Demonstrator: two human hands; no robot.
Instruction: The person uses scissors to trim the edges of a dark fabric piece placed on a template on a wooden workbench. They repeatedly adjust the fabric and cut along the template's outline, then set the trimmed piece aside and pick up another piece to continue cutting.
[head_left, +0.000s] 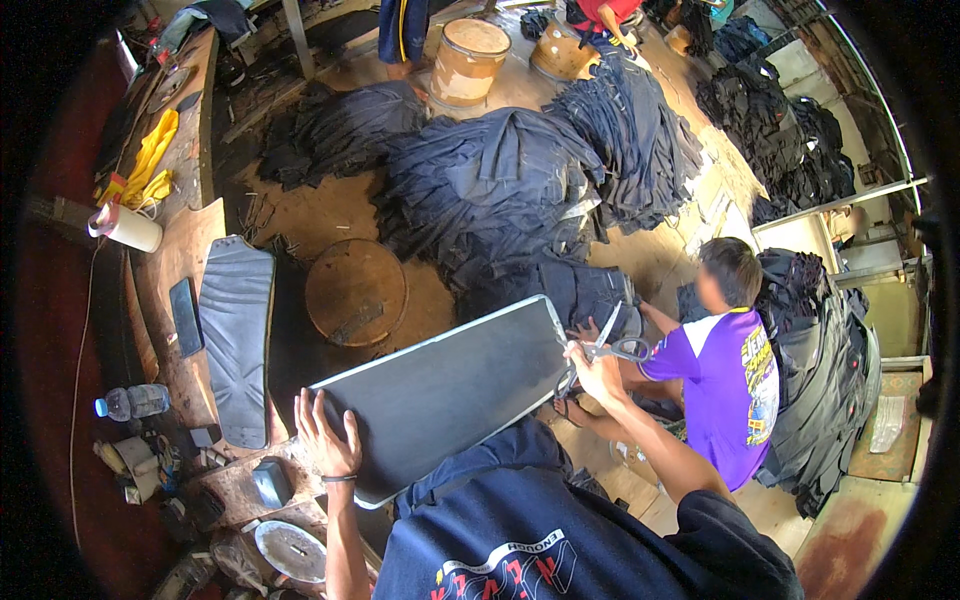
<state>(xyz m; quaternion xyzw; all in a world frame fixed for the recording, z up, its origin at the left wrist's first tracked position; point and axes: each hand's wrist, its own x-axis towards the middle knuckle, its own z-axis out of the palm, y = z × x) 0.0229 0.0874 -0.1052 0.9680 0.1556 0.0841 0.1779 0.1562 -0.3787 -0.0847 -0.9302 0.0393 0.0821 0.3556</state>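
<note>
In front of my torso lies a black rectangular board (pixel 455 375) with a pale edge, tilted up toward the right. My left hand (pixel 326 437) rests flat at its left end with the fingers spread. Near the opposite end, my right hand (pixel 598 374) is closed around a pair of scissors (pixel 632 349). The scissors' blades point up and away from me, beside the board's right corner. Part of their handles is covered by my fingers.
A co-worker in a purple shirt (pixel 715 375) sits close on my right, beside stacked dark garments (pixel 825 370). Large piles of dark denim (pixel 490 180) spread across the floor ahead. A round wooden stool (pixel 357 290) stands beyond the board. Left, a bench holds a phone (pixel 185 317) and a bottle (pixel 133 402).
</note>
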